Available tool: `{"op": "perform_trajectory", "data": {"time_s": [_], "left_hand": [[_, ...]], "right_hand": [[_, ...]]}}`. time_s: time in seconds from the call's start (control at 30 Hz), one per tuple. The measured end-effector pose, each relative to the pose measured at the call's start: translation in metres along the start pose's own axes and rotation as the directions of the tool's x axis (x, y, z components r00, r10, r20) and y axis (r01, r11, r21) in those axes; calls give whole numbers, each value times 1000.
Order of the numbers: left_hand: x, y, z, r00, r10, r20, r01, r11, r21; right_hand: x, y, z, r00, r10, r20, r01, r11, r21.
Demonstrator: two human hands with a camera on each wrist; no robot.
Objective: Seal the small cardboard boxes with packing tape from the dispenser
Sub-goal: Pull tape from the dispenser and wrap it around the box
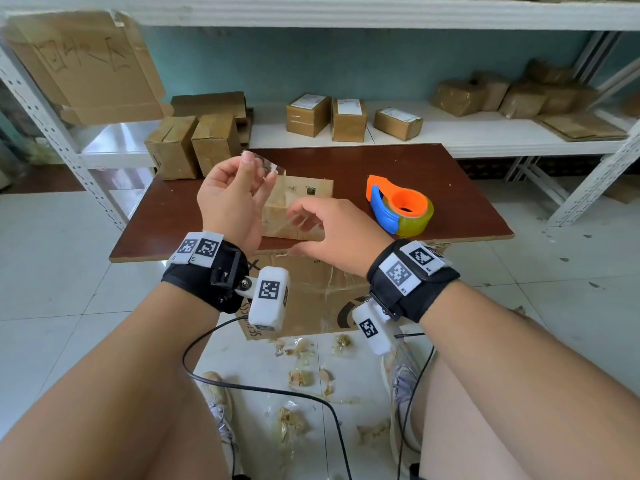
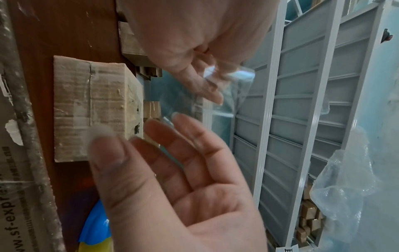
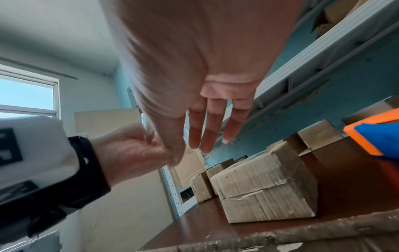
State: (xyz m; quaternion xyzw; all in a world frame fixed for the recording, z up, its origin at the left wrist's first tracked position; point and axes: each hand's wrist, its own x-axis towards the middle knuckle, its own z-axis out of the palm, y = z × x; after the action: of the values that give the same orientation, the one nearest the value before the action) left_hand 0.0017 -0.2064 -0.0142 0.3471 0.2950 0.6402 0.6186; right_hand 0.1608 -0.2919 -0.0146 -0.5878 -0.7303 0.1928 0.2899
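A small cardboard box (image 1: 311, 188) (image 2: 90, 109) (image 3: 265, 184) lies on the dark brown table (image 1: 381, 161), with old tape across its seam. Above it a strip of clear tape (image 1: 273, 188) (image 2: 194, 102) hangs free in the air. My left hand (image 1: 242, 181) (image 2: 172, 170) (image 3: 129, 153) is raised and holds the strip's upper end at thumb and fingertips. Lower down, my right hand (image 1: 311, 226) (image 2: 194, 68) (image 3: 205, 133) pinches the other end just over the box. The orange and blue tape dispenser (image 1: 401, 206) (image 3: 375, 136) rests on the table to the right, untouched.
Two brown boxes (image 1: 194, 147) stand at the table's back left corner. Several taped boxes (image 1: 346, 119) sit on the white shelf behind. A large cardboard carton (image 1: 311, 292) supports the tabletop. Crumpled tape scraps (image 1: 298, 375) and a black cable (image 1: 259, 389) lie on the floor by my feet.
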Motion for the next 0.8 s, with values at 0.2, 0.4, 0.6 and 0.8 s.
{"op": "perform_trajectory", "data": {"time_s": [0.2,0.4,0.6,0.8], "left_hand": [[3,1,-2,1000,-1,9,1,1000,25],[4,5,-5,999,-6,-50,10,996,91],[12,11,-12,984,-98,-150,108,993,57],[21,9,-15,961,-213,-173,214,977,-14]], "right_hand": [[6,11,0,998,41,-54,-44,998,-52],[3,9,1,998,64,22,-64,998,-23],[-1,3,2,999,10,45,-16,989,145],[-1,-1,2,985,-121,-125,134,986,102]]}}
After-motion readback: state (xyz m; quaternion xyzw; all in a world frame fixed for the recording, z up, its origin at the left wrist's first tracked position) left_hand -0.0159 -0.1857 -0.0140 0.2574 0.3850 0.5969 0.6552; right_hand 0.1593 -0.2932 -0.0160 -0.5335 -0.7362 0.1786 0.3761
